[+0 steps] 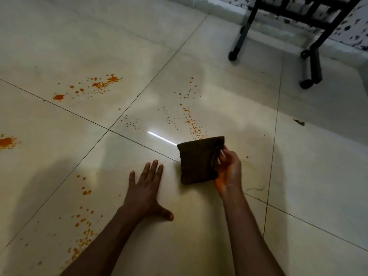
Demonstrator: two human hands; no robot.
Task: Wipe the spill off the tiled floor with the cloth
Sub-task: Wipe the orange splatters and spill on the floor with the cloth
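Head view: right hand point(229, 170) pinches the folded cloth point(197, 160); left hand point(146, 188) presses flat, fingers spread, on floor point(199, 226).

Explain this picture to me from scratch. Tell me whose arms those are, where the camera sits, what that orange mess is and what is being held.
There is no machine here, and only one picture. A person wears a wide-angle camera on the head, looking forward and down, so the two arms reaching in from the bottom edge are that person's own.

The left hand lies flat on the tiled floor with its fingers spread, holding nothing. The right hand holds a dark brown folded cloth by one edge; its grip is a pinch of fingers and thumb.

The orange marks are the spill: a trail of droplets just beyond the cloth, bigger splashes farther off to the left, one blotch at the left edge, and more drops beside the left forearm.

At the top right stands a black metal frame near the wall.
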